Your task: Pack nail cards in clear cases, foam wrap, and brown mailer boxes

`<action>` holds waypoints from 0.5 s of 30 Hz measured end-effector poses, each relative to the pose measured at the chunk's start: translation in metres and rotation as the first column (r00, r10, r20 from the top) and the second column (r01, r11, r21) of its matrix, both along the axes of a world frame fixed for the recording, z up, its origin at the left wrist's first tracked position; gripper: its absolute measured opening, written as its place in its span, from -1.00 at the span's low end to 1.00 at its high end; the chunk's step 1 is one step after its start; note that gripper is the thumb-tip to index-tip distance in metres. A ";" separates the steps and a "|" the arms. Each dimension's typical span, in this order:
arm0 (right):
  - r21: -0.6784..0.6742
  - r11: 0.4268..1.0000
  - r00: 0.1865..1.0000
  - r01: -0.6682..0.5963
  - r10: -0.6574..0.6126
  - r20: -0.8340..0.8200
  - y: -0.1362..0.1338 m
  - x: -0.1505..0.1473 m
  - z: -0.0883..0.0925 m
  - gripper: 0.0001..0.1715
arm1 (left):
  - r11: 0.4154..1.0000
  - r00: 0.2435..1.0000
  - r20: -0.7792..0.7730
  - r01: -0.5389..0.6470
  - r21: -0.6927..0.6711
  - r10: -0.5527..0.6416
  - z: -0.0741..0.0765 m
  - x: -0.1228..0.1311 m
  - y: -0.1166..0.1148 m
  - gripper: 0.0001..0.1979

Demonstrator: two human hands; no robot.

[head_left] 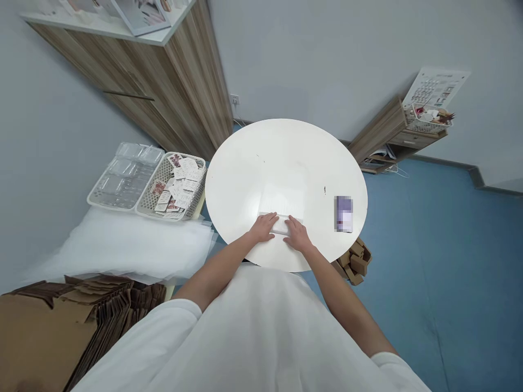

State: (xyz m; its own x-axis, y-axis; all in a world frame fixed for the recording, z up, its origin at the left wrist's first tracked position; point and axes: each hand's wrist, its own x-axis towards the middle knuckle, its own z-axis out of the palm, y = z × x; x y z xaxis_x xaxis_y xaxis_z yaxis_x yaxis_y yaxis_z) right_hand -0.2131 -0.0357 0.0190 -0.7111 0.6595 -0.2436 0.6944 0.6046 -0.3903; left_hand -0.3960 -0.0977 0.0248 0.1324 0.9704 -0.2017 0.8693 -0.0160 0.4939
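Note:
On the round white table (245, 174), a small flat whitish packet (280, 225) lies near the front edge. A thin translucent wrapping sheet (283, 197) stretches away from it across the tabletop. My left hand (263, 227) grips the packet's left end, fingers bent over its top and thumb on the near side. At the right end, my right hand (297, 234) holds it the same way. What is inside the packet cannot be made out.
A blurred purple-and-white object (344, 214) lies at the table's right. To the left are a basket of clear plastic boxes (118, 182), a basket of printed cards (180, 185), translucent sheets (134, 242) and flattened cardboard (44, 337). Small brown boxes (356, 261) sit below right.

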 end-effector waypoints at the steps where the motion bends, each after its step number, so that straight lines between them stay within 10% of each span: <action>1: -0.009 1.000 1.000 -0.001 0.001 0.010 -0.001 0.000 0.000 -0.36 | 1.000 1.000 -0.020 0.012 -0.012 -0.012 0.000 0.003 0.000 -0.36; 15: -0.369 0.929 1.000 0.015 -0.023 -0.018 -0.007 0.012 0.039 -0.60 | 0.965 0.966 0.251 0.010 -0.263 0.059 0.013 -0.012 -0.017 -0.51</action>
State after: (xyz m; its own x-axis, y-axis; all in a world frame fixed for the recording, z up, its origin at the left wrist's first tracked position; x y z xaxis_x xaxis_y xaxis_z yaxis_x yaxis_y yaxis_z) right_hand -0.2008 -0.0427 0.0582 -0.7071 0.5398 -0.4568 0.6932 0.4017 -0.5984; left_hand -0.4085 -0.1149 0.0376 0.1894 0.8922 -0.4100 0.7129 0.1622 0.6823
